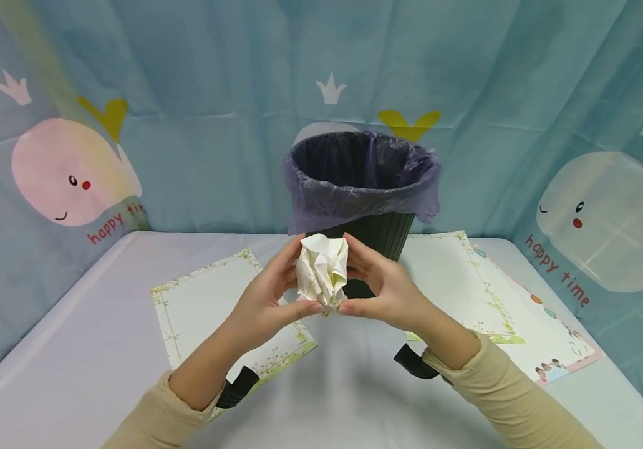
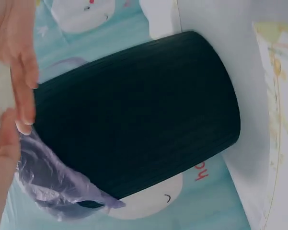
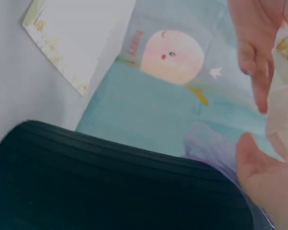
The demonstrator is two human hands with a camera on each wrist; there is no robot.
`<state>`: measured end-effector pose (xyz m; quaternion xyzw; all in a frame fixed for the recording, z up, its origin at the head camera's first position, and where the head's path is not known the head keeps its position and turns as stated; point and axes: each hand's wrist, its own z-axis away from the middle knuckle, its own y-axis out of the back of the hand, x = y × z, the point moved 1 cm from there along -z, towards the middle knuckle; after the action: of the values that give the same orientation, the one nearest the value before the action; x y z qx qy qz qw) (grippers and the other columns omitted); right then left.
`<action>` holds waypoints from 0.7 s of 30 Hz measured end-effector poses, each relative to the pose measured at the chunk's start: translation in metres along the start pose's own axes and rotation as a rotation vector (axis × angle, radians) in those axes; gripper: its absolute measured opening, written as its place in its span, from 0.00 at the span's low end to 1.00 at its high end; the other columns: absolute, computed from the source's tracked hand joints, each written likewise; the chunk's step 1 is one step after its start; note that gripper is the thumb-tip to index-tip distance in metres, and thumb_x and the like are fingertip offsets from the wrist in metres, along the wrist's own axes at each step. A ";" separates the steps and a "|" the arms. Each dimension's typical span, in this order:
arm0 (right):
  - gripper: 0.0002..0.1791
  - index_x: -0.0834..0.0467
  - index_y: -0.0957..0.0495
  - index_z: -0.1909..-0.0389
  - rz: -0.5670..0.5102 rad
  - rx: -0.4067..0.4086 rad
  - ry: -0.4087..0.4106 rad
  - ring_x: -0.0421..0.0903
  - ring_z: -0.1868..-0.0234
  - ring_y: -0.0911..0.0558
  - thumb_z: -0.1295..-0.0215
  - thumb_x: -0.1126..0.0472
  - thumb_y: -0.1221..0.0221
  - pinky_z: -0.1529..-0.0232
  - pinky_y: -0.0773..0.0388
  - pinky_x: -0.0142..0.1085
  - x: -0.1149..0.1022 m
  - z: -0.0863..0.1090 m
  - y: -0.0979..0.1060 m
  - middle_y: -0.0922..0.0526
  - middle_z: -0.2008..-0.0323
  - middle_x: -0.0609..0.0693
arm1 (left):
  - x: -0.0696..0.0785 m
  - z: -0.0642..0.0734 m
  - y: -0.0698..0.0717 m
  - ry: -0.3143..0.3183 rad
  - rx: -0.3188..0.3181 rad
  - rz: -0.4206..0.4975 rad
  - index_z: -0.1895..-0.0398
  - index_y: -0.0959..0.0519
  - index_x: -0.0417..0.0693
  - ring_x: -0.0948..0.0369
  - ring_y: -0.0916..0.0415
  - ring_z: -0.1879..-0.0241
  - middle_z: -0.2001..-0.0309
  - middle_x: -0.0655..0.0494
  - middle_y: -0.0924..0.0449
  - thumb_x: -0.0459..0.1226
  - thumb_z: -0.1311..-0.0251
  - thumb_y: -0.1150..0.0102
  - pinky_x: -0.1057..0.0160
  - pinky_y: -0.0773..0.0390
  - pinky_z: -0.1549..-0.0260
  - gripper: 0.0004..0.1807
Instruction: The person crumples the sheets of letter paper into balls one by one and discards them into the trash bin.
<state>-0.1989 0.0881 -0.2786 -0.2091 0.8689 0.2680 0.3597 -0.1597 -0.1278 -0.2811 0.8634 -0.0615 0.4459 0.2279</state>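
A crumpled ball of whitish paper [image 1: 322, 271] is held up between both hands in the head view. My left hand [image 1: 267, 302] grips its left side, thumb low and fingers higher up. On the opposite side my right hand [image 1: 385, 290] holds it the same way, thumb at the bottom edge. Directly behind stands a dark ribbed trash bin [image 1: 391, 234], lined with a translucent purple bag [image 1: 355, 202] folded over its rim. The paper ball [image 3: 283, 110] also shows at the right edge of the right wrist view, with parts of both hands around it.
A bordered sheet of paper [image 1: 214, 312] lies on the white table [image 1: 74, 349] at left. To the right, another bordered sheet [image 1: 444, 274] overlaps a pink-edged sheet [image 1: 551, 337]. A blue printed curtain [image 1: 214, 174] encloses the back and sides. Black straps [image 1: 237, 386] sit near the wrists.
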 end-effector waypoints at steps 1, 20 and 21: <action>0.56 0.76 0.51 0.30 0.017 -0.002 -0.018 0.41 0.37 0.31 0.43 0.45 0.32 0.42 0.29 0.35 0.000 0.001 0.000 0.38 0.34 0.72 | 0.000 -0.001 -0.001 -0.004 0.028 -0.020 0.26 0.54 0.32 0.47 0.30 0.40 0.31 0.38 0.41 0.30 0.43 0.33 0.61 0.29 0.43 0.48; 0.46 0.77 0.43 0.37 0.131 -0.011 0.139 0.48 0.48 0.28 0.48 0.57 0.28 0.49 0.29 0.34 -0.010 0.005 -0.008 0.29 0.47 0.63 | -0.002 0.004 -0.005 -0.238 0.018 0.015 0.38 0.37 0.31 0.56 0.22 0.54 0.49 0.39 0.29 0.28 0.52 0.27 0.61 0.21 0.53 0.39; 0.46 0.77 0.42 0.38 0.160 -0.020 0.160 0.48 0.49 0.27 0.50 0.60 0.28 0.49 0.29 0.35 -0.010 0.006 -0.009 0.28 0.48 0.63 | -0.004 0.005 -0.006 -0.264 0.018 0.002 0.39 0.37 0.30 0.56 0.22 0.54 0.49 0.39 0.29 0.30 0.52 0.27 0.62 0.20 0.55 0.38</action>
<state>-0.1847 0.0866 -0.2779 -0.1632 0.9061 0.2868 0.2648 -0.1561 -0.1253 -0.2886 0.9165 -0.0881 0.3293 0.2096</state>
